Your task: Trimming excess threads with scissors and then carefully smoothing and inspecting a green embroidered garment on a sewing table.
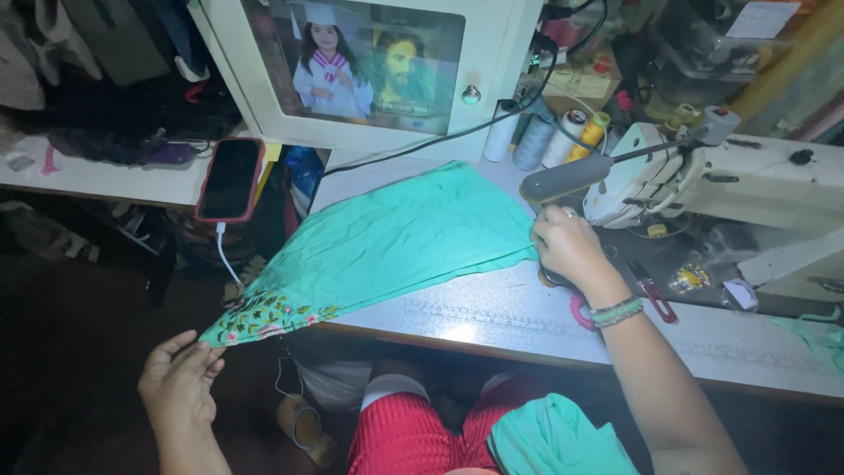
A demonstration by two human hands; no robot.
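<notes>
At frame centre, our green cloth [404,237] lies spread on the sewing table [527,321], its embroidered corner hanging off the lower-left edge. Our left hand [180,383], lower left, pinches that corner between fingertips. Our right hand [570,246], right of centre, is closed on the cloth's other end, just beside the sewing machine [703,176]. A phone [230,179] sits upper left.

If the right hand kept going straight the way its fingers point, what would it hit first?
The right hand rests on the green cloth's edge, fingers pointing up and left. The grey lamp head just above looks to be first in line, though it may sit higher than the hand; depth is unclear.
</notes>
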